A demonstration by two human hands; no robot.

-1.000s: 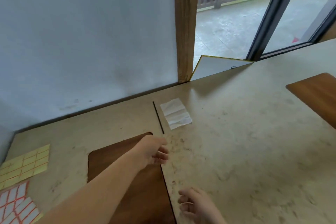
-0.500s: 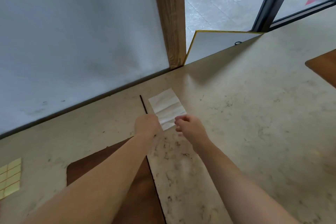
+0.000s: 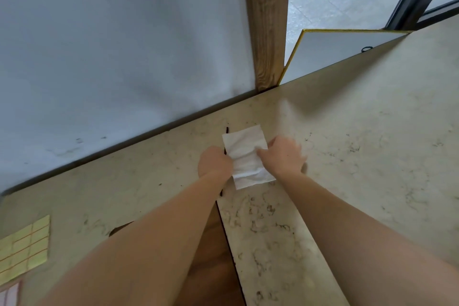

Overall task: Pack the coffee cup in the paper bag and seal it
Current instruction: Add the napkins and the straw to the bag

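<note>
Fingers (image 3: 260,151) of the right hand (image 3: 283,156) are laid on the right edge of a white folded paper bag (image 3: 244,146), w/ the fingertips resting on its creased face; whether the edge is pinched underneath cannot be told. The left hand (image 3: 214,163) is curled into a loose fist against the bag's left edge; its fingertips are hidden, so an actual grip cannot be confirmed. Both bare forearms are stretched fwd from the bottom of the view and converge on the bag.

The bag is seen lying flat on the beige marbled counter (image 3: 347,169), wrinkled, w/ a fold line across its lower part. No coffee cup is seen in the view.

Relative to the bag: a thin dark seam (image 3: 227,231) in the counter runs just beside its left edge and on toward the viewer. A dark wood inlay (image 3: 211,268) is seen nearer the viewer, left of that seam, largely covered by the left forearm. A yellow sticker sheet (image 3: 24,248) w/ an orange grid lies well to the left, near the frame edge. Beyond the bag, a grey wall (image 3: 111,45) meets the counter, and a wooden post (image 3: 267,20) stands up from the counter's far edge. A gold-edged white board (image 3: 335,49) leans farther back-right, past the post.
</note>
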